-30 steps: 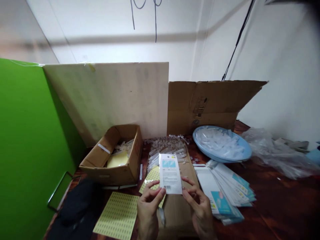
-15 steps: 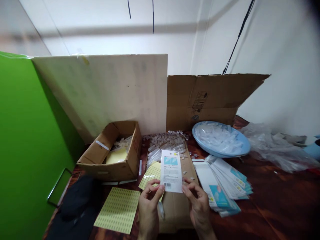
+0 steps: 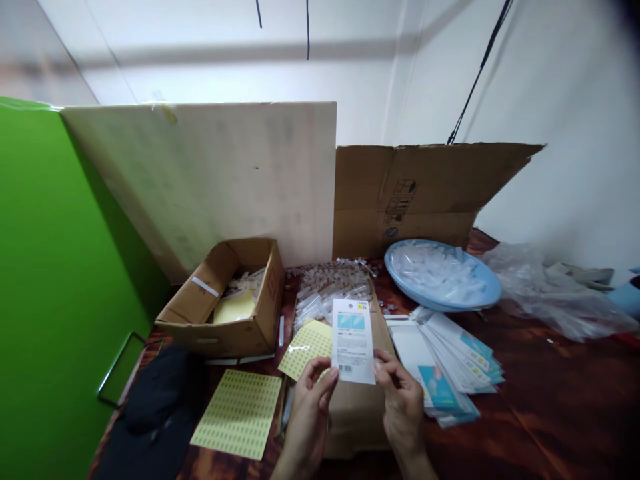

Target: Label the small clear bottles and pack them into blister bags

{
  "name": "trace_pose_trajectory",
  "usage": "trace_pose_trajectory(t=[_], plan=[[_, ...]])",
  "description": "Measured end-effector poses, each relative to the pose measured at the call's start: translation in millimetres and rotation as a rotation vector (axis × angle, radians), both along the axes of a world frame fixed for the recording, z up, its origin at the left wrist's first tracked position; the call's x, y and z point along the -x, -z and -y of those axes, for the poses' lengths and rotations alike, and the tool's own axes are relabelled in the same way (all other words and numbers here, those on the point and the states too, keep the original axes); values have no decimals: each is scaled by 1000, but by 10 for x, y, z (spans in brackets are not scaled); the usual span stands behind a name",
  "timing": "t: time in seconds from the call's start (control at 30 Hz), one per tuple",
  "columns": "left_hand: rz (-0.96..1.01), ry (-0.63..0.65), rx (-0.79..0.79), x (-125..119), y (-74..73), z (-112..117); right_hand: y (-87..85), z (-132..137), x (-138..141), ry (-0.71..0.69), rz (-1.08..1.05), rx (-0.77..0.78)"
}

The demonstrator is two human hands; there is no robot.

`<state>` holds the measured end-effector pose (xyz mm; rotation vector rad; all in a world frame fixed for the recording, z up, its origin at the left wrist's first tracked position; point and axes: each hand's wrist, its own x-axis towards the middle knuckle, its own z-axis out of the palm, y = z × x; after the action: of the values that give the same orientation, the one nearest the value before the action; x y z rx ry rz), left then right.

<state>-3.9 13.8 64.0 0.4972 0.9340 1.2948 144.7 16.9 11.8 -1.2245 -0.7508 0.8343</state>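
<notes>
I hold a small white packet [image 3: 353, 339] with a blue panel near its top, upright above a flat piece of cardboard [image 3: 356, 410]. My left hand [image 3: 309, 412] pinches its lower left corner. My right hand [image 3: 403, 404] pinches its lower right corner. Both hands are closed on the packet. A stack of similar white and blue packets [image 3: 447, 367] is fanned out just right of my right hand. Yellow sticker sheets lie to the left: one flat on the table [image 3: 239, 413] and one [image 3: 306, 349] behind my left hand.
An open cardboard box [image 3: 227, 303] sits at the left. A pile of small clear pieces [image 3: 330, 283] lies behind the packet. A blue dish [image 3: 443, 280] of clear bags and crumpled plastic [image 3: 555, 293] are at the right. Boards stand behind. A dark cloth [image 3: 155, 407] lies at the near left.
The packet and both hands have shifted slightly right and a little lower in view. The grip on its bottom corners is the same.
</notes>
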Motion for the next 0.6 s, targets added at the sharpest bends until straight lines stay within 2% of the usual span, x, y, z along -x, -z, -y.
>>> trace_pose_trajectory(t=[0.17, 0.27, 0.33, 0.5, 0.6], plan=[[5, 113, 14, 40, 26, 2, -68, 72, -102, -59, 253, -71], [-91, 128, 23, 72, 35, 8, -106, 131, -111, -109, 297, -108], [-141, 112, 35, 89, 42, 9, -110, 156, -86, -140, 223, -79], [-104, 113, -18, 94, 107, 11, -107, 143, 28, -306, -183, -32], [-142, 145, -60, 84, 177, 26, -173, 115, 71, -453, -162, 49]])
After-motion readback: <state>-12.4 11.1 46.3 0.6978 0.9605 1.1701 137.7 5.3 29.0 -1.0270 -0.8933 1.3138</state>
